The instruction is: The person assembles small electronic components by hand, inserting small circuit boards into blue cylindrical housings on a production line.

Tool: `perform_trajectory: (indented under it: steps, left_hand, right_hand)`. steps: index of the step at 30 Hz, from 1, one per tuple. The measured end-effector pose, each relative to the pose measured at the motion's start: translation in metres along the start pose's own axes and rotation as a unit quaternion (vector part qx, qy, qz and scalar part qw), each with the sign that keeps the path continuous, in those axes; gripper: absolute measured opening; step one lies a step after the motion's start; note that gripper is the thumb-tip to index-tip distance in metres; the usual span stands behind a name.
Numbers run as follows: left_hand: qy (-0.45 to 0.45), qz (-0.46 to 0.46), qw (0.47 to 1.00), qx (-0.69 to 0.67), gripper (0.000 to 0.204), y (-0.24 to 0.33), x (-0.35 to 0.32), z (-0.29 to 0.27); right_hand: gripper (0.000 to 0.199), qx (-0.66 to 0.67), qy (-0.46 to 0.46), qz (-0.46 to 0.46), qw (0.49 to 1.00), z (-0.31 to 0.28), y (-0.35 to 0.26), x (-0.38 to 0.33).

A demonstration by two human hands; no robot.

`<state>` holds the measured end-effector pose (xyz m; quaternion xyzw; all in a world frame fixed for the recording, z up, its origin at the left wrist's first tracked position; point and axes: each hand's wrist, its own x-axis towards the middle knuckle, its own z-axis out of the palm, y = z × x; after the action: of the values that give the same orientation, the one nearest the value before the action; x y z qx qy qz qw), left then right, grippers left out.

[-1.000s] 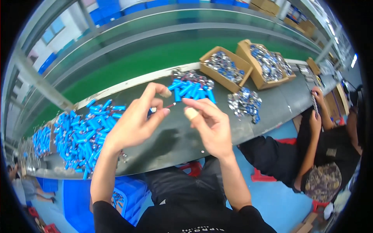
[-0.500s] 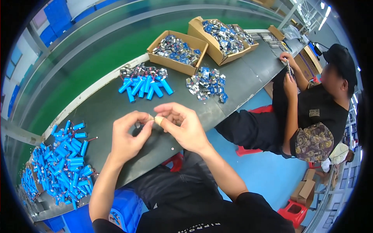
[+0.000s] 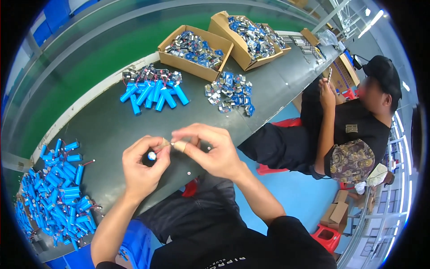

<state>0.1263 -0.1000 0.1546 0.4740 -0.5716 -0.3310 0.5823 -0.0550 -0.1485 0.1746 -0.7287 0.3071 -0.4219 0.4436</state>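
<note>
left hand (image 3: 142,168): grip closed on blue cell (image 3: 151,156), held end-on above counter (image 3: 107,130) edge | right hand (image 3: 210,150): fingertips pinched at cell top | beyond: blue cell pile (image 3: 154,94), two cardboard boxes (image 3: 195,47) of parts

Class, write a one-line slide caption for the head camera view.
Left hand grips a blue battery cell while the right hand pinches at its top, above a dark workbench.
</note>
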Motion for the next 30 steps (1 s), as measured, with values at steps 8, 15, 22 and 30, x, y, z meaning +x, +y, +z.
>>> perform_trajectory:
  steps: [8, 15, 22, 30]
  left_hand:
    - [0.012, -0.020, 0.999, 0.041, 0.004, 0.002, 0.005, -0.004]
    - [0.027, 0.007, 0.998, 0.061, 0.008, -0.006, 0.005, -0.004]
    - [0.023, 0.010, 0.997, 0.067, 0.010, -0.009, 0.004, -0.005]
    - [0.029, 0.044, 0.997, 0.063, 0.011, -0.005, 0.004, -0.004]
  right_hand:
    - [0.025, -0.422, 0.066, 0.080, 0.901, -0.098, 0.027, 0.049]
    - [0.025, -0.434, 0.043, 0.074, 0.897, -0.107, 0.030, 0.057]
    - [0.022, -0.074, 0.108, 0.211, 0.969, -0.068, 0.004, 0.035]
    - [0.018, -0.056, 0.061, 0.202, 0.976, -0.020, -0.004, 0.009]
